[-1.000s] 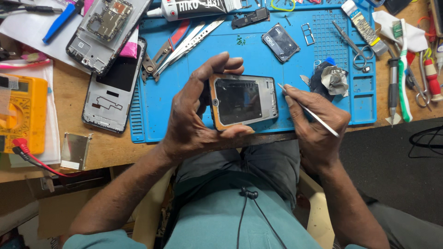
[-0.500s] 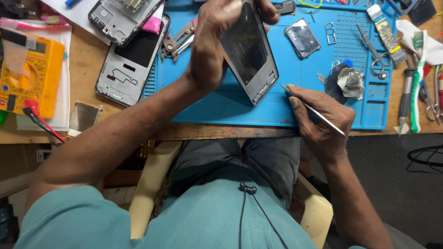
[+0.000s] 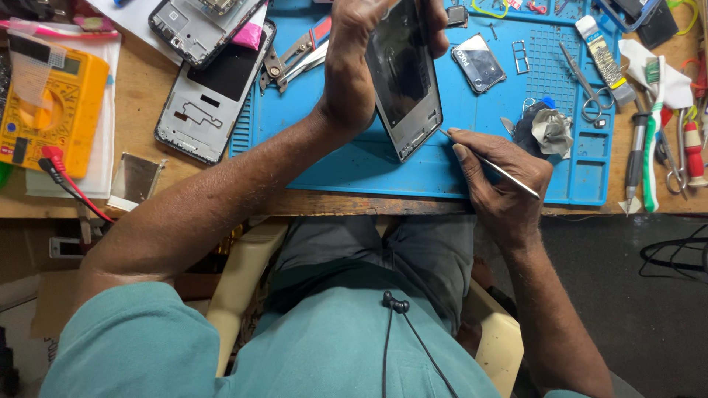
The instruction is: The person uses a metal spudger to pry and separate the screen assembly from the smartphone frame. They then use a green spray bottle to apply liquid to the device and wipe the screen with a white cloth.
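Note:
My left hand (image 3: 352, 63) grips a phone body (image 3: 404, 77) with a dark glass face, holding it upright and tilted above the blue work mat (image 3: 369, 162). Its lower edge points down toward the mat. My right hand (image 3: 501, 177) rests on the mat just right of the phone and pinches a thin metal pry tool (image 3: 490, 166). The tool's tip sits close to the phone's lower right corner.
A bare phone frame (image 3: 210, 99) and another opened phone (image 3: 199, 26) lie at the mat's left. A yellow multimeter (image 3: 48, 92) with a red lead sits far left. Pliers (image 3: 295, 55), a small camera cover (image 3: 479, 63), scissors (image 3: 586, 81), a crumpled cloth (image 3: 546, 129) and screwdrivers (image 3: 638, 155) are scattered right.
My left hand lifted the phone from flat near my lap to upright over the mat's far side. My right hand stayed low with the pry tool.

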